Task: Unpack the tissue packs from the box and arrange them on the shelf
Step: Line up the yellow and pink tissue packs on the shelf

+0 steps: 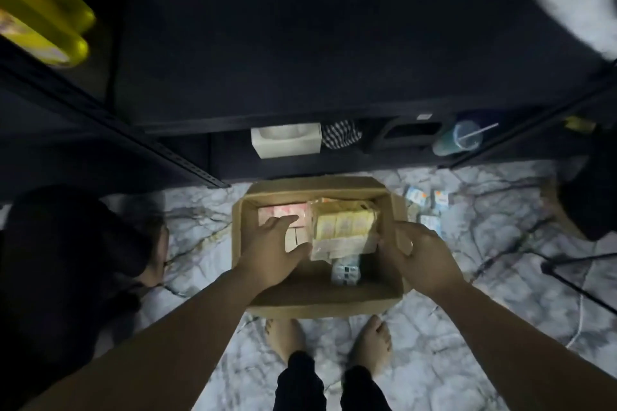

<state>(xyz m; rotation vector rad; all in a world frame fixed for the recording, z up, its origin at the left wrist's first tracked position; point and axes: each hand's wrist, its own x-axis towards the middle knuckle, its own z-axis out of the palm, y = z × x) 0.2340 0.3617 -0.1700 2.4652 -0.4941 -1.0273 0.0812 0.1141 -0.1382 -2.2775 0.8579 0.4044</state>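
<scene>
An open cardboard box (320,300) stands on the marbled floor in front of my bare feet. Inside lie a pink bundle of tissue packs (290,210) at the far left, a yellow bundle (344,227) in clear wrap at the right, and a small blue-white pack (345,272) below it. My left hand (272,250) reaches into the box with fingers spread, its thumb against the yellow bundle's left edge. My right hand (417,250) curls over the box's right wall at the bundle's right side. The dark shelf (300,43) rises just behind the box.
Loose blue-white packs (429,207) lie on the floor right of the box. The bottom shelf level holds a white tissue box (287,140), striped cloth (340,133) and a lidded cup (459,142). Yellow packages (40,10) sit upper left. A dark bag (63,260) sits at left, and cables (574,280) at right.
</scene>
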